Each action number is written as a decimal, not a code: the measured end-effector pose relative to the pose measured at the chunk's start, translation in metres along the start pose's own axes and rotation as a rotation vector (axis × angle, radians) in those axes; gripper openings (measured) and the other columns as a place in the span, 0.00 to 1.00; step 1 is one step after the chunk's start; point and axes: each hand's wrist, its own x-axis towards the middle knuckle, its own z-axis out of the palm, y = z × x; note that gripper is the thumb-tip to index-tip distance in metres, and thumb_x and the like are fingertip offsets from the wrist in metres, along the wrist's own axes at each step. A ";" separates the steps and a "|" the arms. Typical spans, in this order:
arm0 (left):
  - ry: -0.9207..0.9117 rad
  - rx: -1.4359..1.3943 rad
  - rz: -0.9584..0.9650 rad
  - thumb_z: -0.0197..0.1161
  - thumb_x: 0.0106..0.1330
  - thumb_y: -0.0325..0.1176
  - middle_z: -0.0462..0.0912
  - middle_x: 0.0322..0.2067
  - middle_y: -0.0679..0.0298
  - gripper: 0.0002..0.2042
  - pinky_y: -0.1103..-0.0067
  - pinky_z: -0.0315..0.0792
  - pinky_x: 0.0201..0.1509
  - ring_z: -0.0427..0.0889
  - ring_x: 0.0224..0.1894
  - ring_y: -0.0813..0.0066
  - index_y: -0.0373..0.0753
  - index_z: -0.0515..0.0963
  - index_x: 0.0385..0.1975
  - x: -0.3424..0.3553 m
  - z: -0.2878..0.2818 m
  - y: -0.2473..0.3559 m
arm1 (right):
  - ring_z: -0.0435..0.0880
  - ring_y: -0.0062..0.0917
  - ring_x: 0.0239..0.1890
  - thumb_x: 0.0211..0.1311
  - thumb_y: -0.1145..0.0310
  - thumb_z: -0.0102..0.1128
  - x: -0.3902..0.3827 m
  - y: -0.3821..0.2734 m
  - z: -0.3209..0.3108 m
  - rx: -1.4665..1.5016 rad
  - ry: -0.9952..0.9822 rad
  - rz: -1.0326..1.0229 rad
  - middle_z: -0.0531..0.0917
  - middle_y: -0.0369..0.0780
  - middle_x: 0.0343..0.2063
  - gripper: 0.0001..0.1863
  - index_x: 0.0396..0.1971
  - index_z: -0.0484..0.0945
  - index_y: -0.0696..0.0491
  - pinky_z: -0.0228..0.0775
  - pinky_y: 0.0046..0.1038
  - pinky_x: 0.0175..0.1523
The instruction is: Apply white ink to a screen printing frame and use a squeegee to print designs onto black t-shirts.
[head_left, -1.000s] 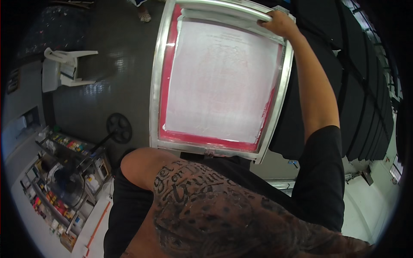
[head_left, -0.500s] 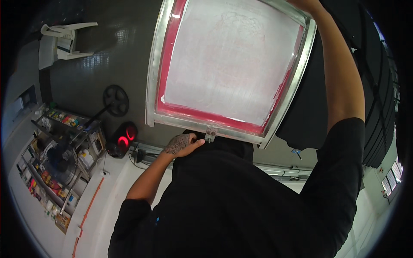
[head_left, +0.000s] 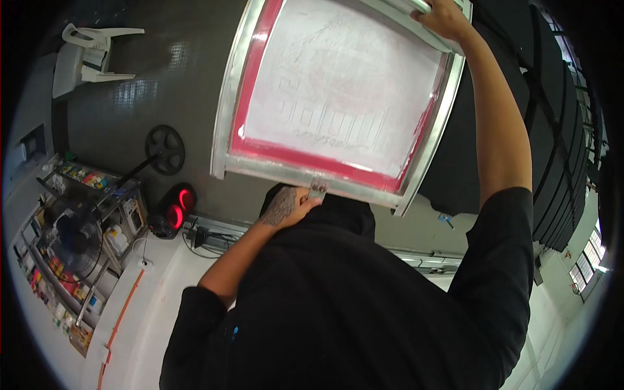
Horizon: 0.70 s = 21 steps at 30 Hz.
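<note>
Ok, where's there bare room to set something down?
The floor is bare between the white chair, framed screen and black spoked wheel. Crowded: lower left around the speaker and fan, black panels right of the screen, left hand at its near edge.

Left head-worn fisheye; looks steeply down past black shirt [head_left: 364, 292] onto framed screen [head_left: 344, 81], close below.

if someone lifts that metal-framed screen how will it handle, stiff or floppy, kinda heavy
The metal-framed screen should stay stiff, since thick metal rails brace it. Its broad size suggests it could feel awkward, perhaps tippy if lifted from one corner. The pale panel inside looks thin and stretched flat, so it might flex or damage more easily than the rails.
</note>
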 end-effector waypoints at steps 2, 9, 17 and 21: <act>-0.029 0.009 0.026 0.66 0.69 0.49 0.81 0.19 0.61 0.20 0.72 0.74 0.31 0.81 0.23 0.72 0.35 0.81 0.26 0.000 -0.001 -0.002 | 0.84 0.48 0.51 0.51 0.58 0.69 -0.036 -0.031 0.004 0.099 -0.020 0.068 0.86 0.56 0.43 0.24 0.46 0.85 0.57 0.75 0.42 0.59; -0.111 -0.001 0.102 0.61 0.73 0.45 0.81 0.19 0.65 0.18 0.77 0.75 0.30 0.81 0.23 0.79 0.36 0.81 0.28 0.013 0.005 -0.018 | 0.88 0.41 0.43 0.54 0.70 0.67 -0.217 -0.160 0.042 0.160 -0.136 0.072 0.88 0.47 0.40 0.22 0.52 0.83 0.47 0.79 0.41 0.52; -0.044 -0.092 0.046 0.64 0.73 0.46 0.75 0.17 0.70 0.19 0.78 0.70 0.28 0.73 0.21 0.83 0.36 0.80 0.26 0.010 0.014 -0.014 | 0.83 0.38 0.42 0.39 0.77 0.67 -0.323 -0.244 0.055 0.277 0.060 0.004 0.85 0.42 0.38 0.24 0.43 0.80 0.52 0.73 0.38 0.49; 0.033 -0.067 0.033 0.65 0.71 0.48 0.76 0.18 0.69 0.20 0.78 0.72 0.30 0.75 0.23 0.82 0.36 0.81 0.27 0.007 0.010 -0.010 | 0.86 0.42 0.36 0.44 0.73 0.66 -0.294 -0.225 0.029 0.297 0.008 0.086 0.87 0.45 0.33 0.21 0.44 0.83 0.51 0.76 0.40 0.45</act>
